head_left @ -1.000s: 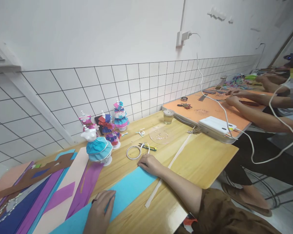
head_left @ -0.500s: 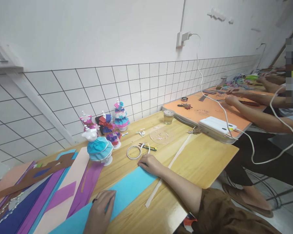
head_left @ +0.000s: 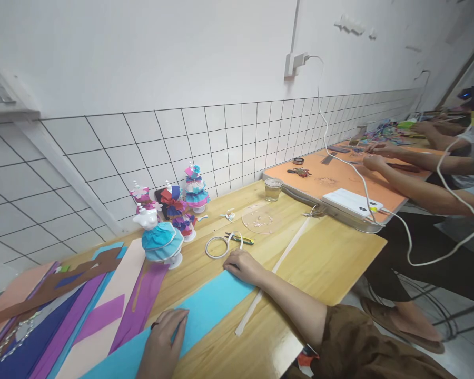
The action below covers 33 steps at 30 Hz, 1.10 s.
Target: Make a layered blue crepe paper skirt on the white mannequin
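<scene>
A wide light-blue paper strip lies flat and slanting across the wooden table. My left hand, a dark ring on one finger, rests on its middle with bent fingers drawn together against the paper. At the far end, my right hand is closed over the strip's corner, its fingertips partly hidden. Just beyond that hand are a white tape roll and yellow-green thread snips. A narrow pale strip passes under my right forearm.
Small dress forms in ruffled paper, one in a blue skirt, stand near the tiled wall. Coloured sheets cover the left side. A clear disc, a lidded cup and a white device with a cable lie beyond; other people's hands work at right.
Both my hands and the blue strip stay almost in place. The view has shifted very slightly, and a person at the far right has moved a little.
</scene>
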Each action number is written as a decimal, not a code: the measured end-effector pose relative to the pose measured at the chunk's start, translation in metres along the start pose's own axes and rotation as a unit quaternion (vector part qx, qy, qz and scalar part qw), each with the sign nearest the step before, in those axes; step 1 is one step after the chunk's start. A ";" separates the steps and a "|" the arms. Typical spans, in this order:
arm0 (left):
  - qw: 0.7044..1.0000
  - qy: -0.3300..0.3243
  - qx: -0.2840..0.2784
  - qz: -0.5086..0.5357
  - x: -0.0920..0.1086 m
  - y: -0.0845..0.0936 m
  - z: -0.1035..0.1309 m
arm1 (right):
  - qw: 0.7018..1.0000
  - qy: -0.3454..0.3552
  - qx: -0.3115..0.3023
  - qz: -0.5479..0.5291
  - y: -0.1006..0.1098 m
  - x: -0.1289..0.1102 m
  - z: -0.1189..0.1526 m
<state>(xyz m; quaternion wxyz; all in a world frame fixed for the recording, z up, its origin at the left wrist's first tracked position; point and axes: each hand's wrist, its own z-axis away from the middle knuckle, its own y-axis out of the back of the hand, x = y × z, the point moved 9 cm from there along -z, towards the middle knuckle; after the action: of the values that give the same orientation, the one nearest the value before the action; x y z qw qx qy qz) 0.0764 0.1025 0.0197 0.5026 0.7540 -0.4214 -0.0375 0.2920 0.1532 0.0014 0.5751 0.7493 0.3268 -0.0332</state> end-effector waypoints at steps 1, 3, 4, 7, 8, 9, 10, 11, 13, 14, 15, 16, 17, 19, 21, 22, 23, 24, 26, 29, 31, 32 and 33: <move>1.000 -0.003 0.000 -0.002 0.001 0.000 0.000 | 1.000 0.000 0.001 0.000 0.000 0.000 0.000; 1.000 -0.003 -0.002 -0.006 0.001 0.000 0.000 | 1.000 -0.001 0.002 0.001 0.000 0.000 0.000; 1.000 -0.001 -0.004 -0.007 0.000 -0.001 0.000 | 1.000 -0.002 0.002 0.002 0.000 0.000 0.000; 1.000 0.001 -0.006 -0.010 -0.001 -0.002 0.001 | 1.000 -0.002 0.002 0.001 0.000 0.000 0.000; 1.000 -0.001 -0.006 -0.010 -0.001 -0.002 0.002 | 1.000 -0.002 0.001 0.000 0.000 0.000 0.000; 1.000 -0.005 -0.005 -0.011 -0.001 -0.002 0.002 | 1.000 -0.001 0.001 0.000 0.000 0.001 0.000; 1.000 -0.008 -0.004 -0.010 -0.001 -0.003 0.003 | 1.000 -0.001 0.000 0.000 -0.001 0.001 0.000; 1.000 -0.010 -0.002 -0.010 -0.001 -0.003 0.003 | 1.000 0.000 -0.001 -0.001 -0.001 0.001 0.000; 1.000 -0.012 0.003 -0.011 -0.002 -0.003 0.004 | 1.000 0.001 -0.002 0.000 -0.002 0.002 0.000; 1.000 -0.010 0.004 -0.012 -0.003 -0.004 0.004 | 1.000 0.001 -0.002 0.000 -0.002 0.002 0.000; 1.000 -0.008 0.005 -0.013 -0.004 -0.004 0.005 | 1.000 0.001 -0.001 0.000 -0.002 0.002 0.000; 1.000 -0.006 0.005 -0.014 -0.004 -0.004 0.005 | 1.000 0.001 -0.001 0.001 -0.003 0.002 0.000; 1.000 -0.006 0.006 -0.014 -0.004 -0.004 0.005 | 1.000 0.001 0.000 0.001 -0.003 0.003 0.000; 1.000 -0.010 0.008 -0.012 -0.003 -0.003 0.004 | 1.000 0.001 0.001 0.002 -0.003 0.003 0.001; 1.000 -0.015 0.013 -0.011 -0.002 -0.002 0.003 | 1.000 0.002 0.001 0.003 -0.003 0.003 0.001; 1.000 -0.018 0.016 -0.011 -0.001 -0.002 0.003 | 1.000 0.002 0.001 0.004 -0.003 0.003 0.000; 1.000 -0.021 0.018 -0.012 0.000 -0.001 0.002 | 1.000 0.002 0.001 0.005 -0.003 0.003 0.000; 0.999 -0.023 0.022 -0.013 0.000 0.000 0.002 | 1.000 0.002 0.001 0.005 -0.003 0.003 0.000; 0.999 -0.027 0.025 -0.015 0.002 0.001 0.002 | 1.000 0.002 0.001 0.007 -0.003 0.003 0.000; 0.999 -0.030 0.025 -0.015 0.003 0.001 0.002 | 1.000 0.001 -0.001 0.008 -0.003 0.003 -0.001; 0.999 -0.030 0.022 -0.013 0.003 0.000 0.002 | 1.000 0.001 -0.001 0.008 -0.004 0.004 -0.001; 0.999 -0.030 0.022 -0.013 0.003 0.000 0.002 | 1.000 0.000 -0.001 0.008 -0.004 0.004 -0.001; 0.999 -0.031 0.023 -0.013 0.003 0.001 0.002 | 1.000 0.000 -0.001 0.008 -0.004 0.004 -0.001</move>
<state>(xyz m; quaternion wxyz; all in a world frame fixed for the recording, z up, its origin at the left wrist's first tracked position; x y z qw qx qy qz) 0.0769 0.0988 0.0201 0.4710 0.7693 -0.4278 -0.0578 0.2927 0.1564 -0.0034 0.5759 0.7514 0.3207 -0.0283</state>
